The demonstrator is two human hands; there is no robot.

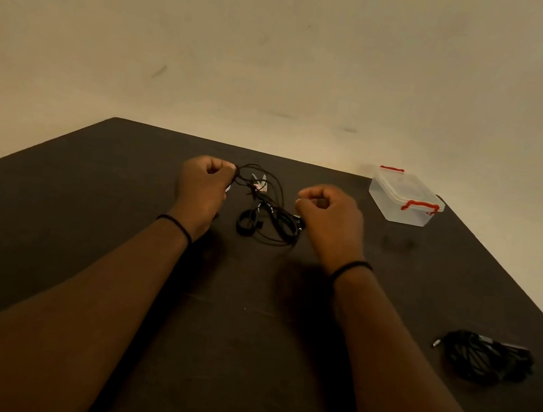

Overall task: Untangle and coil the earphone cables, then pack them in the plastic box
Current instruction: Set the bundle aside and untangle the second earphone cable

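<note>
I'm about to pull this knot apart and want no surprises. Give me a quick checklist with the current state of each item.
1. Left hand grips a loop of the tangled cables: ok.
2. Right hand has a cable in it: cannot tell, fingers curled, strand hidden.
3. Tangle lies free on the table, snagged on nothing: ok.
4. Plastic box open for packing: not ok, lid on.
5. Coiled bundle at near right is apart from the tangle: ok.
</note>
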